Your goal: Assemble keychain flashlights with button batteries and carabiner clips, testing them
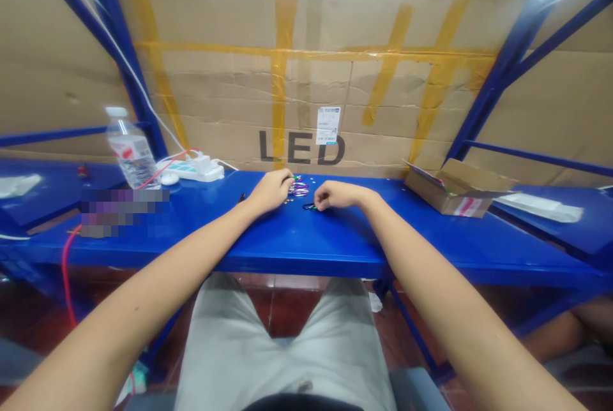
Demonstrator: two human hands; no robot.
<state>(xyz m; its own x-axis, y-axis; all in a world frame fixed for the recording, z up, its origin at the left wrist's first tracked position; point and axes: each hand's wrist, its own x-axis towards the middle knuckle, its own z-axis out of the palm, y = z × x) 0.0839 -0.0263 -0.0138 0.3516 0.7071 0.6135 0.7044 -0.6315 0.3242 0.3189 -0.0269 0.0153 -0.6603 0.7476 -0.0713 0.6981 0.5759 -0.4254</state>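
Several small purple and silver metallic pieces point(300, 189) lie in a pile on the blue table, with a bit of green at the back. My left hand point(274, 189) rests at the left edge of this pile, its fingers bent together; what they hold, if anything, is too small to name. To the right of the pile my right hand point(330, 195) pinches a small dark looped piece point(308, 207) with a touch of green, low over the table. Tiny bits point(288, 201) lie in front of the pile, between the hands.
An open cardboard box point(467, 189) stands at the right. At the left are a plastic bottle point(133, 152), a white power strip point(198, 170) with cables, and a blurred-out item. A large cardboard sheet point(230, 104) stands behind the table. Someone's bare limb shows at lower right.
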